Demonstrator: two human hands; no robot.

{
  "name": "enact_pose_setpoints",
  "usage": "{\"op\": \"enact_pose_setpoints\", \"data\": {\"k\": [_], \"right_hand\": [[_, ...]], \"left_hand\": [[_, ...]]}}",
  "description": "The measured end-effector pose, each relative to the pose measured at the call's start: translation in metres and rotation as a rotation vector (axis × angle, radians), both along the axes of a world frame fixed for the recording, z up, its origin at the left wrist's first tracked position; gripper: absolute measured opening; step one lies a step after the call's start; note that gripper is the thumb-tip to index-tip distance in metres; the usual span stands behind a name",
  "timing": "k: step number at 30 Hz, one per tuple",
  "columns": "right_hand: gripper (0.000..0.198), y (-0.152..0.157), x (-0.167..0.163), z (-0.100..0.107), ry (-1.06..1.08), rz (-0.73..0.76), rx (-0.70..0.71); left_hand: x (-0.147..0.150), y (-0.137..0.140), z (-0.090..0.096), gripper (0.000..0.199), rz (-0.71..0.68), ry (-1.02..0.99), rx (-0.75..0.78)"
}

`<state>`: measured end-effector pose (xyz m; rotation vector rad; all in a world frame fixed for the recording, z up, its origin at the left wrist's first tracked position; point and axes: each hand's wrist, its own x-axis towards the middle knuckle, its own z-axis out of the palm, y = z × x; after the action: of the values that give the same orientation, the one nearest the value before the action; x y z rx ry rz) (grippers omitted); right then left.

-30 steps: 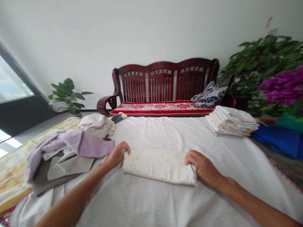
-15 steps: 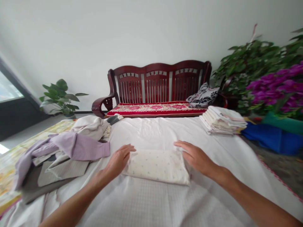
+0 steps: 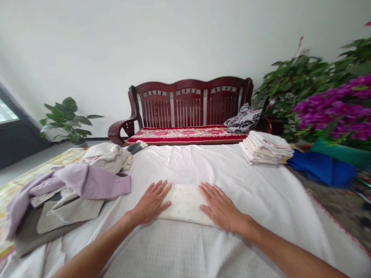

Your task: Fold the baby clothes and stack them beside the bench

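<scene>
A folded cream cloth with a small scattered print [image 3: 185,202] lies flat on the white sheet [image 3: 185,251] in front of me. My left hand [image 3: 153,201] rests palm down on its left end, fingers stretched forward and the thumb apart. On the right end lies my right hand [image 3: 218,204], also flat, with its fingers extended. Both hands cover the ends of the cloth, so only its middle shows. What kind of garment or linen it is, I cannot tell.
At left is a loose heap of clothes with a lilac garment [image 3: 92,181] on top. A stack of folded cloths [image 3: 265,148] stands at the far right. Behind are a wooden bench [image 3: 188,100] and a patterned cushion [image 3: 243,119]; purple flowers [image 3: 336,108] are on the right.
Both hands have come down from the sides of the folded cloth onto its ends, and their fingers now lie flat. The view has shifted slightly.
</scene>
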<state>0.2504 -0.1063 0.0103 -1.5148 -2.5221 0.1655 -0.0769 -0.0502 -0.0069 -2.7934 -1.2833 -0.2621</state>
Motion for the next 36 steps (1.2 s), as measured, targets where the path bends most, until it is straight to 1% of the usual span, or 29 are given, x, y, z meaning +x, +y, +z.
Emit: {"op": "enact_pose_setpoints", "data": {"k": [2,4,7,9,11,14,16,18,19,20,21,23,24,25,26,27,28,29,30,32,34,36], "right_hand": [[0.060,0.005,0.014,0.002,0.016,-0.009,-0.024],[0.057,0.016,0.026,0.010,0.043,-0.036,-0.089],[0.062,0.040,0.037,0.031,0.089,-0.110,-0.201],[0.062,0.055,0.039,0.044,0.099,-0.122,-0.324],[0.051,0.065,0.037,0.052,0.070,-0.097,-0.432],[0.035,0.067,0.035,0.053,0.060,-0.054,-0.489],[0.029,0.064,0.037,0.053,0.145,-0.042,-0.544],[0.025,0.062,0.041,0.060,0.254,-0.033,-0.568],[0.023,0.062,0.044,0.066,0.303,-0.029,-0.531],[0.020,0.063,0.047,0.074,0.345,-0.031,-0.458],[0.017,0.065,0.049,0.083,0.380,-0.046,-0.358],[0.012,0.070,0.052,0.100,0.407,-0.106,-0.121],[0.010,0.072,0.052,0.105,0.392,-0.136,0.006],[0.010,0.074,0.052,0.106,0.355,-0.151,0.130],[0.011,0.075,0.052,0.103,0.300,-0.142,0.240],[0.015,0.075,0.052,0.096,0.233,-0.105,0.323],[0.020,0.073,0.052,0.086,0.162,-0.049,0.372],[0.024,0.070,0.054,0.073,0.094,0.019,0.376],[0.030,0.066,0.057,0.060,0.039,0.092,0.338],[0.041,0.056,0.065,0.037,0.002,0.199,0.234],[0.050,0.047,0.073,0.027,0.027,0.201,0.165],[0.053,0.042,0.075,0.030,0.082,0.133,0.143]], "left_hand": [[-0.010,0.006,0.006,0.058,0.041,-0.038,-0.083],[-0.018,0.016,0.015,0.056,0.097,-0.095,-0.191],[-0.025,0.035,0.034,0.063,0.180,-0.183,-0.352],[-0.027,0.048,0.048,0.065,0.187,-0.203,-0.468],[-0.027,0.057,0.060,0.056,0.169,-0.170,-0.601],[-0.029,0.059,0.074,0.035,0.137,-0.125,-0.743],[-0.030,0.053,0.084,0.027,0.125,-0.170,-0.802],[-0.031,0.047,0.095,0.024,0.116,-0.277,-0.821],[-0.031,0.045,0.101,0.022,0.109,-0.332,-0.795],[-0.030,0.045,0.107,0.020,0.096,-0.380,-0.738],[-0.028,0.046,0.112,0.018,0.081,-0.425,-0.647],[-0.023,0.053,0.118,0.014,0.051,-0.500,-0.391],[-0.020,0.058,0.118,0.012,0.034,-0.529,-0.246],[-0.016,0.063,0.115,0.012,0.010,-0.542,-0.112],[-0.012,0.067,0.110,0.014,-0.025,-0.531,-0.002],[-0.010,0.069,0.101,0.017,-0.070,-0.491,0.074],[-0.008,0.071,0.091,0.022,-0.121,-0.426,0.111],[-0.008,0.071,0.079,0.027,-0.168,-0.347,0.115],[-0.009,0.069,0.067,0.031,-0.203,-0.273,0.095],[-0.016,0.064,0.046,0.038,-0.215,-0.188,0.029],[-0.023,0.056,0.037,0.043,-0.164,-0.192,-0.013],[-0.024,0.048,0.038,0.047,-0.077,-0.256,-0.017]]}}
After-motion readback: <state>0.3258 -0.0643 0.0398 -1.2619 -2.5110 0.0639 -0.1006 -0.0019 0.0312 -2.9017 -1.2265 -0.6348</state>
